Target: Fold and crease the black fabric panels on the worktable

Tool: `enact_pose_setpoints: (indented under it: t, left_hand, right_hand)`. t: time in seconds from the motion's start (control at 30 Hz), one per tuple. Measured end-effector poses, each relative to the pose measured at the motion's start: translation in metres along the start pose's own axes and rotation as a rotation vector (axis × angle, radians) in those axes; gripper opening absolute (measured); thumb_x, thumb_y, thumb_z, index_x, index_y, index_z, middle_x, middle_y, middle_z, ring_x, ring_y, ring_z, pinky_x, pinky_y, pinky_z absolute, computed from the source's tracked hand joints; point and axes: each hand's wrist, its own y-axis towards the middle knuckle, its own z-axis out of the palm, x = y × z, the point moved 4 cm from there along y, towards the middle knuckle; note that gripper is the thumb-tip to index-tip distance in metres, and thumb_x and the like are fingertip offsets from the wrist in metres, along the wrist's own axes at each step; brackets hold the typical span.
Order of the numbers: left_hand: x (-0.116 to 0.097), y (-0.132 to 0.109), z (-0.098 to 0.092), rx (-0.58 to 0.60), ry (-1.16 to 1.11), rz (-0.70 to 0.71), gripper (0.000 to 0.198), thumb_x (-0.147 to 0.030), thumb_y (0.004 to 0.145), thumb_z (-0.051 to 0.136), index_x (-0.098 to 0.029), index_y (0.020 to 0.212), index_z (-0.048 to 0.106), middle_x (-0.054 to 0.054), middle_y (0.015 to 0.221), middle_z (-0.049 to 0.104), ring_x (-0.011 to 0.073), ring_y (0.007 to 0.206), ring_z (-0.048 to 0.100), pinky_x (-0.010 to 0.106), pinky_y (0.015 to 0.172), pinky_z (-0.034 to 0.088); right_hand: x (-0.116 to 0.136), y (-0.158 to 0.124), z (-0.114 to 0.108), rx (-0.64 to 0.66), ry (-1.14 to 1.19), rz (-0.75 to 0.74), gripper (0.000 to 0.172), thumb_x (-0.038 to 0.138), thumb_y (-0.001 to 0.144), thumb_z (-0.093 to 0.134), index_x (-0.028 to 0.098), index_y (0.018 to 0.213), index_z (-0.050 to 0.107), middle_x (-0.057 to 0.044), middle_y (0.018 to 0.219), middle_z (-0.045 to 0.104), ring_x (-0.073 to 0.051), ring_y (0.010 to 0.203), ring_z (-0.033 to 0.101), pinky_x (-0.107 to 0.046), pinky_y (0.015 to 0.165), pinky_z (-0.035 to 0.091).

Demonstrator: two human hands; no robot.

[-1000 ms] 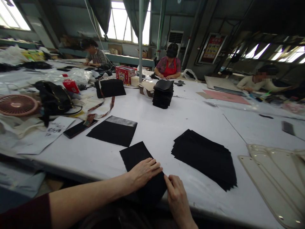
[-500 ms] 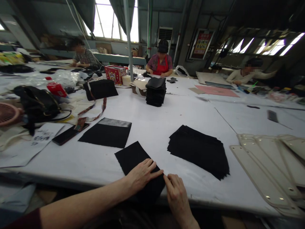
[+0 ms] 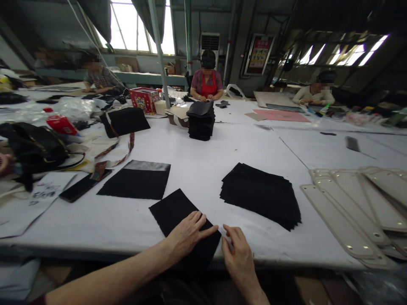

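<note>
A black rectangular sheet (image 3: 174, 212), perhaps fabric or leather, lies slanted at the table's near edge, its lower end hanging past the edge. My left hand (image 3: 189, 228) rests on it with fingers stretched out, the index finger pointing at the sheet's right corner. Just right of that corner is my right hand (image 3: 237, 254), its thumb and index finger apart and nothing visible between them. A fanned stack of black sheets (image 3: 259, 192) sits to the right. Farther left lie more black sheets (image 3: 136, 182), with a shiny strip along the far side.
Pale straps with metal studs (image 3: 340, 216) overlap at the right. A phone (image 3: 82, 186), a paper with writing (image 3: 38, 199) and a black bag (image 3: 34, 144) crowd the left. A tall black stack (image 3: 201, 123) stands mid-table. Several people work across the table.
My right hand's fingers have parted and come slightly away from the sheet's corner. The left hand stays on the sheet. The whole view has shifted a little.
</note>
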Motion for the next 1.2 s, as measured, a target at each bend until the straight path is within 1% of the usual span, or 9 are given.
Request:
enact_pose_setpoints:
  t: [0.13, 0.23, 0.4, 0.67, 0.73, 0.83, 1.03, 1.1, 1.2]
  left_hand:
    - [0.0, 0.001, -0.001, -0.013, 0.002, -0.016, 0.065, -0.019, 0.092, 0.051, -0.028, 0.15, 0.021, 0.011, 0.125, 0.052, 0.0271, 0.118, 0.046, 0.042, 0.104, 0.034]
    - [0.0, 0.001, -0.001, -0.02, -0.002, -0.014, 0.063, -0.021, 0.092, 0.051, -0.029, 0.149, 0.024, 0.01, 0.125, 0.052, 0.0263, 0.118, 0.046, 0.042, 0.104, 0.034]
    - [-0.002, 0.001, 0.002, -0.023, 0.006, -0.011, 0.06, -0.023, 0.094, 0.05, -0.031, 0.148, 0.026, 0.011, 0.125, 0.052, 0.0272, 0.119, 0.046, 0.043, 0.104, 0.033]
    - [-0.006, -0.001, 0.011, -0.02, 0.066, -0.012, 0.063, -0.026, 0.094, 0.05, -0.028, 0.15, 0.023, 0.016, 0.134, 0.048, 0.0313, 0.125, 0.044, 0.048, 0.105, 0.03]
    - [-0.006, -0.001, 0.011, -0.014, 0.062, -0.013, 0.065, -0.026, 0.093, 0.051, -0.028, 0.15, 0.021, 0.016, 0.135, 0.048, 0.0318, 0.126, 0.044, 0.049, 0.105, 0.029]
    - [-0.006, -0.001, 0.012, -0.011, 0.057, -0.023, 0.065, -0.026, 0.093, 0.051, -0.029, 0.151, 0.021, 0.016, 0.136, 0.048, 0.0317, 0.126, 0.044, 0.049, 0.106, 0.029]
    - [-0.007, 0.0, 0.015, -0.012, 0.067, -0.035, 0.064, -0.024, 0.093, 0.05, -0.031, 0.15, 0.022, 0.016, 0.136, 0.047, 0.0319, 0.126, 0.044, 0.05, 0.106, 0.029]
    - [-0.007, 0.0, 0.014, -0.002, 0.069, -0.037, 0.065, -0.024, 0.093, 0.05, -0.032, 0.15, 0.021, 0.016, 0.136, 0.047, 0.0323, 0.126, 0.044, 0.05, 0.106, 0.03]
    - [-0.006, 0.002, 0.009, 0.037, 0.051, -0.042, 0.066, -0.025, 0.091, 0.054, -0.033, 0.15, 0.023, 0.016, 0.135, 0.048, 0.033, 0.124, 0.046, 0.05, 0.105, 0.032]
  right_hand:
    - [0.005, 0.004, 0.006, 0.033, -0.138, -0.02, 0.026, 0.014, 0.091, 0.048, 0.021, 0.114, 0.058, -0.005, 0.093, 0.057, -0.019, 0.084, 0.055, -0.034, 0.077, 0.046]
    - [0.008, 0.002, 0.01, 0.051, -0.281, -0.088, 0.029, 0.009, 0.09, 0.046, 0.02, 0.113, 0.06, -0.004, 0.088, 0.055, -0.018, 0.079, 0.053, -0.033, 0.073, 0.043]
    - [0.013, -0.003, 0.01, 0.102, -0.455, -0.239, 0.036, 0.008, 0.09, 0.045, 0.014, 0.124, 0.056, -0.007, 0.09, 0.054, -0.022, 0.084, 0.05, -0.036, 0.074, 0.04]
    - [0.018, 0.0, 0.008, 0.215, -0.659, -0.356, 0.043, 0.006, 0.082, 0.051, 0.006, 0.126, 0.054, -0.011, 0.096, 0.058, -0.025, 0.086, 0.048, -0.04, 0.073, 0.039]
    - [0.018, 0.001, 0.006, 0.242, -0.638, -0.344, 0.047, 0.005, 0.08, 0.052, 0.007, 0.127, 0.053, -0.011, 0.098, 0.058, -0.025, 0.087, 0.048, -0.04, 0.074, 0.039]
    - [0.017, -0.002, 0.002, 0.251, -0.55, -0.255, 0.05, 0.006, 0.08, 0.051, 0.012, 0.129, 0.052, -0.01, 0.103, 0.058, -0.024, 0.09, 0.048, -0.039, 0.077, 0.04]
    - [0.017, -0.012, -0.003, 0.166, -0.427, -0.114, 0.057, 0.003, 0.083, 0.042, 0.022, 0.137, 0.048, -0.009, 0.115, 0.057, -0.024, 0.1, 0.05, -0.04, 0.085, 0.041]
    - [0.012, -0.01, -0.004, 0.161, -0.362, -0.072, 0.057, 0.003, 0.082, 0.042, 0.025, 0.134, 0.051, -0.008, 0.114, 0.058, -0.024, 0.1, 0.051, -0.041, 0.085, 0.042]
    - [-0.003, 0.0, -0.01, 0.16, -0.152, 0.03, 0.053, 0.004, 0.081, 0.039, 0.028, 0.123, 0.061, -0.005, 0.102, 0.06, -0.021, 0.094, 0.054, -0.036, 0.081, 0.046]
